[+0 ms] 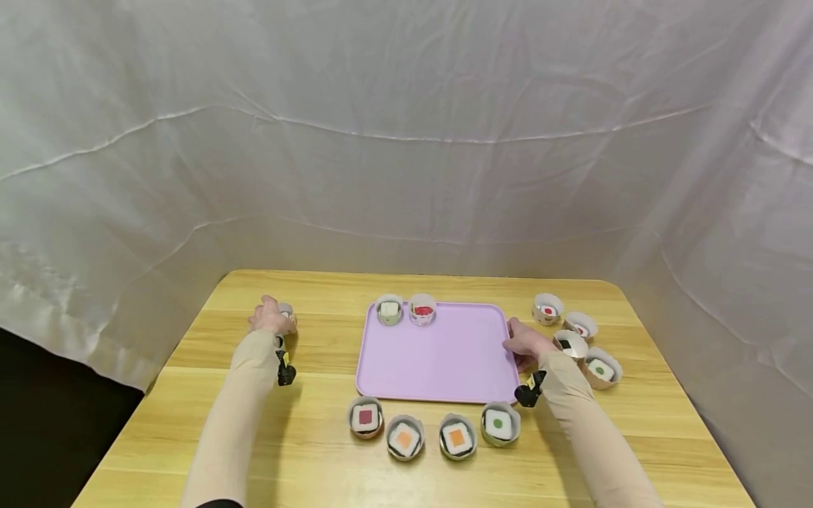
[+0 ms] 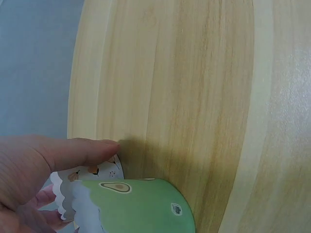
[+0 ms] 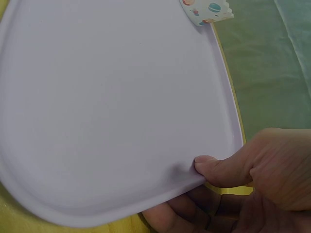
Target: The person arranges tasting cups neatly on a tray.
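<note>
At the table's left side my left hand (image 1: pixel 269 317) grips a white paper cup (image 2: pixel 97 171) with a small orange print, thumb on one side and fingers on the other. A green paper cup (image 2: pixel 146 206) with an avocado print sits right beside it in the left wrist view. My right hand (image 1: pixel 528 340) pinches the right edge of the lilac tray (image 1: pixel 438 353), thumb on top of the rim and fingers curled beneath. On the tray's far left part stand two paper cups, one with a pale piece (image 1: pixel 389 309) and one with a red-topped piece (image 1: pixel 422 310).
Several cups with sushi-like pieces line the tray's near side, including a dark red-centred piece (image 1: pixel 365 418) and a green-centred piece (image 1: pixel 498 425). More cups cluster by my right forearm, one holding a red-centred piece (image 1: pixel 547 310). Grey curtains (image 1: pixel 406 176) surround the wooden table (image 1: pixel 317 451).
</note>
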### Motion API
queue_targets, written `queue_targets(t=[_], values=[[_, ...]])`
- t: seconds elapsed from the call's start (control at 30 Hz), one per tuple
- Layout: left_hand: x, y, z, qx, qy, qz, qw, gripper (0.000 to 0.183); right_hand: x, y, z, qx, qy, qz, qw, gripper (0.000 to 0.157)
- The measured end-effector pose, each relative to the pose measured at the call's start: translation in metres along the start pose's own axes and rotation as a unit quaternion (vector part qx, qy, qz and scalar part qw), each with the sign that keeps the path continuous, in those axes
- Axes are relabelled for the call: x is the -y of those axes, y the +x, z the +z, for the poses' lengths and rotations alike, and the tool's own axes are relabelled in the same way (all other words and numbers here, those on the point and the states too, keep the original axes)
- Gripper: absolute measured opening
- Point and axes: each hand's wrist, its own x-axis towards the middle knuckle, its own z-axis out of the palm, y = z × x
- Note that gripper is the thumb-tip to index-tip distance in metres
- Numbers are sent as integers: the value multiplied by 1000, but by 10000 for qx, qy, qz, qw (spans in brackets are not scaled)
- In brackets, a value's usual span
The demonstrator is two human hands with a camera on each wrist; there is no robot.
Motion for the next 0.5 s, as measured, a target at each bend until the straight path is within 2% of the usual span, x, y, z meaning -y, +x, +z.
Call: queue_targets(t=[0.2,0.33,0.5], values=[[4,0,1,-38,-168,5,9999,100,1,-2,1,-21,-10,-18,10000,28],[7,2,0,-58,-79,62,9999,103,1,-4,2,-46,18,-11,10000,30],[7,5,0,-182,2,140,9997,95,2,-4,1,-39,-3,-5,10000,31]])
